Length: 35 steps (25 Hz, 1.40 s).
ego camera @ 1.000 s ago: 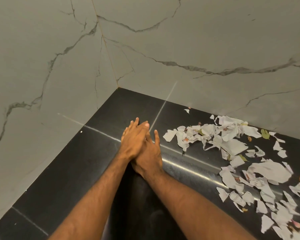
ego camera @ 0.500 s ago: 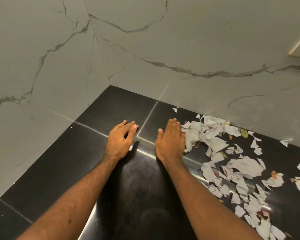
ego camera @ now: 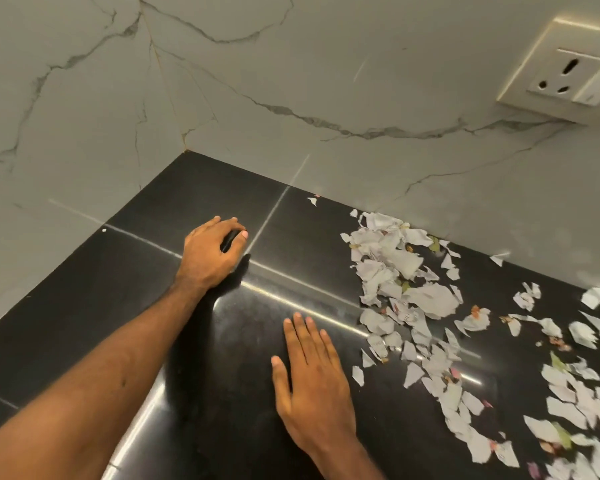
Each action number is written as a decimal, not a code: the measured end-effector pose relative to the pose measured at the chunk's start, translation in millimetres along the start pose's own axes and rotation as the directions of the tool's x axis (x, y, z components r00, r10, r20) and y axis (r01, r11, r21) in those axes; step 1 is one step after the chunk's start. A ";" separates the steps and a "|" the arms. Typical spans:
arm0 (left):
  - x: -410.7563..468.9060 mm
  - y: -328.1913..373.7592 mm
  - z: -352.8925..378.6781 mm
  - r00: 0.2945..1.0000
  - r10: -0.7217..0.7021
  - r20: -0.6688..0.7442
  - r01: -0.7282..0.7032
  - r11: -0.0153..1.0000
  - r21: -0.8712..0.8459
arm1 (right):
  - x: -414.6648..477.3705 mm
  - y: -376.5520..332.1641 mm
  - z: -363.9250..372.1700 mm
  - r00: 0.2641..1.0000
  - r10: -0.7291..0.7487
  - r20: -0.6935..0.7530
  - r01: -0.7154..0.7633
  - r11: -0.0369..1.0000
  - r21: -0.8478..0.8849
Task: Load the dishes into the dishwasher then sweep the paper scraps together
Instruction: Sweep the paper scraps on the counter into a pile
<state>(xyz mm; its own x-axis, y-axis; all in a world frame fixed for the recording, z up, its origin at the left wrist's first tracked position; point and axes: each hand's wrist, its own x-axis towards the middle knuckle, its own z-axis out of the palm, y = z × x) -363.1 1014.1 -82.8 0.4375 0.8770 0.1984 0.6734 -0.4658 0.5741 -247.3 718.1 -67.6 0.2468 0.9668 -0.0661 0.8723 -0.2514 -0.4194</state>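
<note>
now, your left hand (ego camera: 212, 258): on the counter (ego camera: 84, 306) near the back corner, fingers bent in a loose cup, tips down on the black stone, nothing seen in its hold.
your right hand (ego camera: 312, 386): flat on the counter, palm down, fingers straight and close together, thumb out to the left; nearer to you than the left hand, well apart from it.
scraps (ego camera: 406, 271): torn white paper, some bits with green or pink marks, spread over the right part of the counter; thickest heap by the wall (ego camera: 291, 98), a looser trail running toward the lower right edge of view.
scraps to hands: your right hand lies just left of the trail, not touching it; your left hand is well apart from the heap.
stray bit (ego camera: 312, 201): alone by the wall, left of the heap.
socket (ego camera: 565, 74): on the wall, upper right.
wall: grey-veined marble on two sides, meeting at the corner.
</note>
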 end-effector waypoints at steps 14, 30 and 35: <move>-205.8 154.7 52.5 0.993 -0.004 0.114 0.048 0.921 -0.386 | -2.9 16.3 18.2 0.989 -0.126 -0.082 0.113 0.982 -0.150; -213.8 156.1 66.1 0.960 0.149 0.239 -0.198 0.960 0.196 | -137.9 113.8 -57.3 0.908 -0.377 0.180 0.392 0.918 -0.055; -212.9 171.7 70.8 0.987 0.109 0.119 -0.139 0.951 0.278 | -110.8 160.9 -85.9 0.915 -0.339 0.218 0.334 0.941 0.062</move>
<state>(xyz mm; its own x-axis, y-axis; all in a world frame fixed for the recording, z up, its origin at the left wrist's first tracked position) -298.5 739.1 -82.7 0.5761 0.8007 0.1641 0.7449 -0.5970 0.2978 -98.0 566.7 -50.0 -0.1621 0.9800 -0.1157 0.8765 0.0892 -0.4730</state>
